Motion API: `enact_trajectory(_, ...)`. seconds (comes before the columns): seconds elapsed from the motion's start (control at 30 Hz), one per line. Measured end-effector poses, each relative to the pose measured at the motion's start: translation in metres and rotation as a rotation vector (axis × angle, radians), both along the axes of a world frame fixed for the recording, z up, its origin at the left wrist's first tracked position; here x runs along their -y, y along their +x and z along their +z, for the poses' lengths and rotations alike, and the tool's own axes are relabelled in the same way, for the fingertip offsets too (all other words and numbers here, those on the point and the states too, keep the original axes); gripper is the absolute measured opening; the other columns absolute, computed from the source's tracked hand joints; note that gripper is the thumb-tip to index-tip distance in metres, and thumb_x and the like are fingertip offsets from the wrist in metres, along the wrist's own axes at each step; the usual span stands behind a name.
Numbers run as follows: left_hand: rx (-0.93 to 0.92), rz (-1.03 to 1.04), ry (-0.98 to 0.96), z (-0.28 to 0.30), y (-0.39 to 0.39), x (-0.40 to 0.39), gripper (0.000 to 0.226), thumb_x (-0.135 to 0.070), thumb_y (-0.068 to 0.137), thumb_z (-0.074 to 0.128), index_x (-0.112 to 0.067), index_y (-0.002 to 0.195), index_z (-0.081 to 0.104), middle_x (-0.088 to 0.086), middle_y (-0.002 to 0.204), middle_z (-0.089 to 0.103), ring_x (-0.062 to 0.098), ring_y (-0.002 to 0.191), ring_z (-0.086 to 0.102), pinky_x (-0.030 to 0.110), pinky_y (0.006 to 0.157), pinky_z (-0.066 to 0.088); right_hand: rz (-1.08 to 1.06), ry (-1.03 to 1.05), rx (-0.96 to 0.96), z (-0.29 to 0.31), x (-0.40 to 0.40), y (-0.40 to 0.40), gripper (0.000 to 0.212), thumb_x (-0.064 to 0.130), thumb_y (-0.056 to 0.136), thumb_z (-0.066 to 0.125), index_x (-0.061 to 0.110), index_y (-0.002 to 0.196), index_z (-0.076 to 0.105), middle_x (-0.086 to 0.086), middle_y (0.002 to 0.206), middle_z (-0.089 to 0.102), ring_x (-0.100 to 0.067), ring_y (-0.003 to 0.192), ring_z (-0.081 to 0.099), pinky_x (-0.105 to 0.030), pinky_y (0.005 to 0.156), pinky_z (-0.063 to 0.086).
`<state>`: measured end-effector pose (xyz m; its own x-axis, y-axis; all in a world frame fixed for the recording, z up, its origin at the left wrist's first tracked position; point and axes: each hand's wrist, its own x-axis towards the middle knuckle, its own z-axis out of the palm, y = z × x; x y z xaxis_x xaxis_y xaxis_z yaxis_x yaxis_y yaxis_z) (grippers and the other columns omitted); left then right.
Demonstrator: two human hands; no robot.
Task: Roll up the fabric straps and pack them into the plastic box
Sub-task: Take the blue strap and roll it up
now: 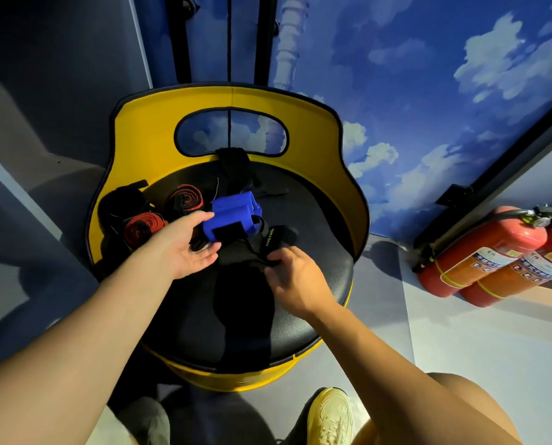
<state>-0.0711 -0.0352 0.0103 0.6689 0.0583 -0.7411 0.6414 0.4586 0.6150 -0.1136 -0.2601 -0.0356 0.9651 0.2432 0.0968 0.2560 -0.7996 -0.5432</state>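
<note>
Dim overall, blue cast. Warm light from the right hits the fire extinguishers (pixel 489 255) and the floor near them. Black seat (pixel 316 220) shows soft sheen, dark straps (pixel 236 175) on it lose detail. Deep shadow left. Strong wide-angle bending at edges, forearms stretched. Focus fairly sharp, slightly soft.

Bare forearms, no sleeves; 1 pale yellow sneaker (pixel 330 415), grey trouser leg (pixel 146 419).

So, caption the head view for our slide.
Left hand holds blue box; right hand pinches black strap.
</note>
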Motion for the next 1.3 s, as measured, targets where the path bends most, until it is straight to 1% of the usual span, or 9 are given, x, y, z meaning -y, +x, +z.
enact_trajectory(0.1, -0.008, 0.03, -0.045, 0.0, 0.004, -0.003, 0.049, -0.034, 0.083, 0.078, -0.017, 0.126, 0.062, 0.011, 0.116, 0.063, 0.021, 0.09, 0.068, 0.038, 0.084, 0.055, 0.117, -0.236, 0.104, -0.009, -0.003, -0.002, 0.044, 0.031, 0.088, 0.046, 0.007, 0.119, 0.065, -0.011, 0.121, 0.06, -0.034, 0.112, 0.056, -0.045, 0.099, 0.048)
enact_trajectory(0.2, -0.016, 0.062, -0.099, -0.002, 0.006, -0.005, 0.051, -0.034, 0.082, 0.079, -0.016, 0.127, 0.063, 0.011, 0.116, 0.062, 0.02, 0.087, 0.068, 0.037, 0.08, 0.055, 0.176, -0.44, 0.088, -0.017, -0.006, 0.0, 0.059, 0.033, 0.089, 0.051, 0.008, 0.143, 0.051, -0.016, 0.153, 0.042, -0.04, 0.144, 0.032, -0.053, 0.121, 0.023)
enact_trajectory(0.27, -0.016, 0.073, -0.123, -0.002, 0.005, -0.005, 0.052, -0.033, 0.082, 0.079, -0.014, 0.127, 0.063, 0.012, 0.118, 0.062, 0.02, 0.088, 0.068, 0.038, 0.079, 0.055, 0.194, -0.539, 0.091, -0.017, -0.006, 0.004, 0.066, 0.036, 0.092, 0.053, 0.01, 0.151, 0.04, -0.013, 0.162, 0.028, -0.039, 0.152, 0.016, -0.055, 0.122, 0.01)
enact_trajectory(0.43, -0.015, 0.089, -0.156, -0.002, 0.005, -0.006, 0.051, -0.033, 0.082, 0.079, -0.013, 0.126, 0.063, 0.014, 0.123, 0.061, 0.02, 0.089, 0.068, 0.038, 0.078, 0.054, 0.264, -0.688, 0.082, -0.022, -0.007, 0.031, 0.07, 0.047, 0.094, 0.048, 0.018, 0.156, 0.033, -0.009, 0.166, 0.021, -0.038, 0.154, 0.008, -0.059, 0.121, 0.002)
enact_trajectory(0.57, -0.012, 0.096, -0.164, -0.003, 0.006, -0.008, 0.046, -0.033, 0.082, 0.079, -0.012, 0.121, 0.065, 0.014, 0.12, 0.062, 0.021, 0.089, 0.068, 0.038, 0.077, 0.055, 0.324, -0.742, -0.008, -0.037, -0.007, 0.045, 0.075, 0.064, 0.089, 0.007, 0.038, 0.158, 0.016, -0.002, 0.168, 0.009, -0.036, 0.154, -0.002, -0.061, 0.119, -0.002)
enact_trajectory(0.67, -0.017, 0.098, -0.167, -0.005, 0.008, -0.008, 0.041, -0.032, 0.082, 0.079, -0.012, 0.115, 0.067, 0.014, 0.116, 0.063, 0.021, 0.091, 0.068, 0.038, 0.078, 0.054, 0.309, -0.724, -0.063, -0.045, -0.007, 0.05, 0.079, 0.068, 0.083, -0.006, 0.043, 0.158, 0.004, 0.002, 0.169, 0.002, -0.032, 0.155, -0.005, -0.06, 0.12, -0.003)
enact_trajectory(1.0, -0.023, 0.083, -0.141, -0.006, 0.011, -0.003, 0.037, -0.031, 0.084, 0.078, -0.009, 0.111, 0.067, 0.014, 0.11, 0.066, 0.022, 0.094, 0.068, 0.039, 0.09, 0.054, 0.167, -0.652, -0.132, -0.05, -0.001, 0.071, 0.086, 0.073, 0.077, -0.013, 0.045, 0.157, 0.002, 0.007, 0.169, -0.004, -0.026, 0.155, -0.011, -0.057, 0.121, -0.009)
enact_trajectory(1.17, -0.021, 0.081, -0.12, -0.007, 0.011, -0.004, 0.038, -0.031, 0.083, 0.078, -0.009, 0.112, 0.067, 0.015, 0.109, 0.067, 0.023, 0.094, 0.069, 0.04, 0.087, 0.055, 0.07, -0.66, -0.169, -0.044, 0.018, 0.101, 0.063, 0.065, 0.1, 0.017, 0.043, 0.158, 0.006, 0.006, 0.169, -0.002, -0.026, 0.155, -0.008, -0.057, 0.121, -0.007)
enact_trajectory(1.3, -0.018, 0.079, -0.111, -0.007, 0.011, -0.005, 0.036, -0.03, 0.084, 0.078, -0.009, 0.11, 0.067, 0.015, 0.108, 0.067, 0.024, 0.094, 0.069, 0.041, 0.089, 0.055, -0.016, -0.681, -0.204, -0.043, 0.033, 0.125, 0.061, 0.063, 0.101, 0.018, 0.044, 0.158, 0.004, 0.007, 0.169, -0.003, -0.027, 0.155, -0.008, -0.058, 0.121, -0.005)
